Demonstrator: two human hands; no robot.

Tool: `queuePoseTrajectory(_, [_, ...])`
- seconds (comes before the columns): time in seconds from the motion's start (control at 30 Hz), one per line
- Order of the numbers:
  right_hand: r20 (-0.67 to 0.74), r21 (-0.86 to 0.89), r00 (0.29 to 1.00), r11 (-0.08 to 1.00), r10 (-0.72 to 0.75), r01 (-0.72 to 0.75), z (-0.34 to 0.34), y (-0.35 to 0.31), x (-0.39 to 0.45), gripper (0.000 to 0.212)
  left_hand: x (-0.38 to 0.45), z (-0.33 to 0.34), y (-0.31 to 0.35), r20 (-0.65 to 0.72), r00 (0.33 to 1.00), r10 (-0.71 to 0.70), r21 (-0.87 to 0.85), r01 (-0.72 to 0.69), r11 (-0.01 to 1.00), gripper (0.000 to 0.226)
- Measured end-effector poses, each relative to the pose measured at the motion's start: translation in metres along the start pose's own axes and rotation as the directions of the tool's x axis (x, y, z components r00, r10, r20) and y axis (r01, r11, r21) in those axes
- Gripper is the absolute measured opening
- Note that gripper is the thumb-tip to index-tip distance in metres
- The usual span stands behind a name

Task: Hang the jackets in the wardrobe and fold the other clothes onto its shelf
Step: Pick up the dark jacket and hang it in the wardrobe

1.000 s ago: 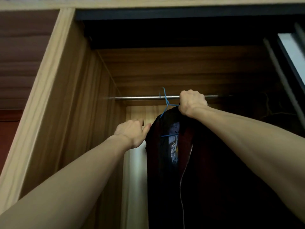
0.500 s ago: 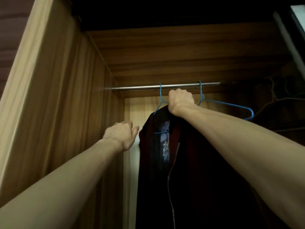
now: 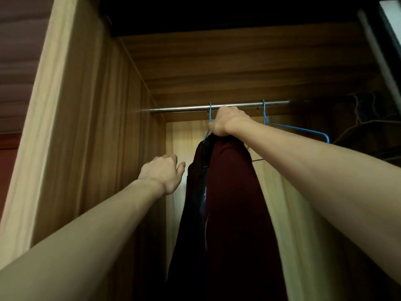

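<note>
Wooden wardrobe [image 3: 91, 127] walls stand around a shiny rail [image 3: 184, 109]. I see the dark red jacket [image 3: 230, 203] hanging inside on a blue hanger [image 3: 209, 118], hooked over the rail. My right hand [image 3: 227, 121] grips its top, fingers curled tight. My left hand [image 3: 162, 172] is beside it, fingers loose. An empty blue hanger [image 3: 293, 127] hangs nearby. The jacket has turned sideways since before.
</note>
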State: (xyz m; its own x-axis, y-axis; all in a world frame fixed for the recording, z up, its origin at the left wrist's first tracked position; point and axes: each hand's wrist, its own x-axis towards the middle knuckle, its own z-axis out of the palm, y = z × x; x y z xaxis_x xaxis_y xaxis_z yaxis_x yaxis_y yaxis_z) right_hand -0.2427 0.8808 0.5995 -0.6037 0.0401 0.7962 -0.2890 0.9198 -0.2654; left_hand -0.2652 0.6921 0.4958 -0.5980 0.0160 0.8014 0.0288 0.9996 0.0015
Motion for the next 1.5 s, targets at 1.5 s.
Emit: queuePoseTrajectory(1.5, [-0.058,0.071,0.962,0.960,-0.268,0.272,-0.035,0.192,-0.377,0.065,-0.329,-0.014,0.105,-0.165,0.976,0.141,-0.493,-0.205,0.845,0.052])
